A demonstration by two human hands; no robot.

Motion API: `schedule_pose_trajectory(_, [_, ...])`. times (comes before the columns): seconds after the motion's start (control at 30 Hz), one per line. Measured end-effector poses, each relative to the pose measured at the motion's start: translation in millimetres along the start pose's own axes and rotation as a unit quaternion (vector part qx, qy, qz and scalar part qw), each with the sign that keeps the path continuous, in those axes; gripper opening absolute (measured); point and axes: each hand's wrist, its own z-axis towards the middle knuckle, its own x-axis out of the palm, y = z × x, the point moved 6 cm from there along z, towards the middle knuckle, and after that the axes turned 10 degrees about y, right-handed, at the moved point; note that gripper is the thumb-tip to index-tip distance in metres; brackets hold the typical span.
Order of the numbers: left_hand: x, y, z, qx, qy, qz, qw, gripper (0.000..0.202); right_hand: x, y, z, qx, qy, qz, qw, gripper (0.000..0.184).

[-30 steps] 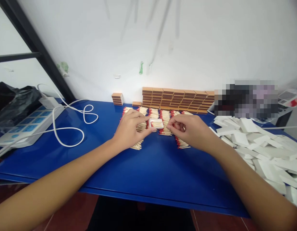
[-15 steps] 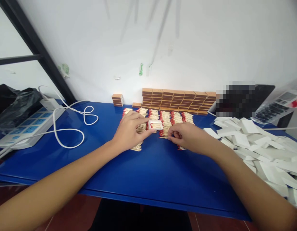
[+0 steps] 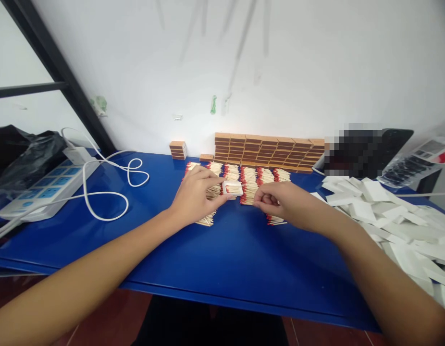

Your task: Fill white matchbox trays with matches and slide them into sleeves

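Between thumb and fingers, my left hand (image 3: 195, 194) holds a small white matchbox tray (image 3: 232, 188) by its left end. Red-tipped matches lie inside the tray, which is tilted toward me. My right hand (image 3: 282, 199) is just to the right, its fingers curled and the fingertips pinched together; whatever they hold, if anything, is hidden. It hovers at the near end of a row of loose matches (image 3: 249, 180). More rows of matches (image 3: 278, 175) run back toward the wall, partly covered by both hands.
Stacked brown matchboxes (image 3: 267, 148) line the wall, with a smaller stack (image 3: 178, 150) to the left. White paper trays (image 3: 388, 216) are heaped at right, in front of a dark phone (image 3: 391, 151). At left lie a power strip (image 3: 49, 187) and a looped white cable (image 3: 128, 202).
My right hand has shifted slightly right and its fingers have drawn closer together. A match seen at its fingertips earlier no longer shows there. My left hand keeps its hold on the tray.
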Motion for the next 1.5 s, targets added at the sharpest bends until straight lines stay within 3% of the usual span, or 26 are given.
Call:
schedule_pose_trajectory(0.13, [4.4, -2, -1, 0.003, 0.023, -0.012, 1.000, 0.039, -13, 3, -3, -0.017, -0.067, -0.006, 0.998, 0.017])
schedule_pose_trajectory(0.27, [7.3, -10, -2, 0.027, 0.032, -0.016, 0.999, 0.039, -8, 11, -1, -0.067, -0.116, -0.027, 0.991, 0.014])
schedule_pose_trajectory(0.47, [5.0, -13, -2, 0.039, 0.031, -0.012, 0.999, 0.037, 7, 19, 3, -0.093, -0.124, -0.037, 0.987, 0.012])
schedule_pose_trajectory(0.77, [5.0, -14, -2, 0.048, 0.038, -0.025, 0.998, 0.037, 3, 21, 1, -0.085, -0.113, -0.022, 0.990, 0.011])
schedule_pose_trajectory(0.93, [3.3, -16, -1, 0.052, 0.037, -0.029, 0.998, 0.037, 6, 22, 3, -0.091, -0.131, -0.002, 0.987, 0.011])
schedule_pose_trajectory(1.13, [1.6, -16, -1, 0.059, 0.027, -0.023, 0.998, 0.038, -6, 16, -1, -0.088, -0.181, -0.013, 0.980, 0.009])
schedule_pose_trajectory(1.5, [2.6, -18, -2, 0.069, 0.036, -0.047, 0.996, 0.039, 1, 18, 2, -0.089, -0.137, -0.004, 0.987, 0.012])
